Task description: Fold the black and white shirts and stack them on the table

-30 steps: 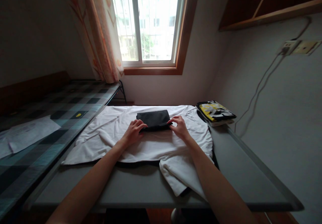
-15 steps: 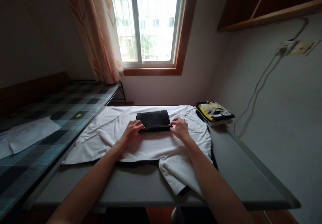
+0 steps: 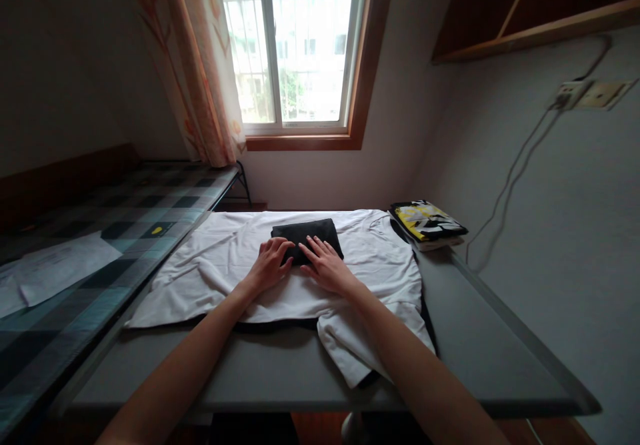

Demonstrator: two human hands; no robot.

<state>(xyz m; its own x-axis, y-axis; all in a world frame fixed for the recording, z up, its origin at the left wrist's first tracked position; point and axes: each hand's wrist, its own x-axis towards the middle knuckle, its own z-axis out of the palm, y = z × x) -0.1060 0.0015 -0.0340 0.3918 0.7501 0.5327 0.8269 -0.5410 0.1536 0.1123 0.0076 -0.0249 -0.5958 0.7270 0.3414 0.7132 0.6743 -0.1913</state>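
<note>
A folded black cloth bundle (image 3: 316, 230) lies on a white T-shirt (image 3: 200, 265) that is spread over the grey table. My right hand (image 3: 323, 261) rests with fingers stretched across the front middle of the bundle. At its front left corner is my left hand (image 3: 270, 261), fingers bent but apart, the tips touching the black cloth. One white sleeve (image 3: 345, 348) of the T-shirt reaches toward the near table edge, partly under my right forearm. Dark fabric shows along the shirt's border.
Folded clothes with a yellow, black and white print (image 3: 427, 221) sit at the table's back right. To the left is a bed with a checked cover (image 3: 145, 205) and white papers (image 3: 65, 265). A cord (image 3: 510, 171) hangs from a wall socket (image 3: 570, 95).
My right hand has moved left from the bundle's right corner onto its front middle, its pinch opened into spread fingers. My left hand has shifted slightly right along the front edge.
</note>
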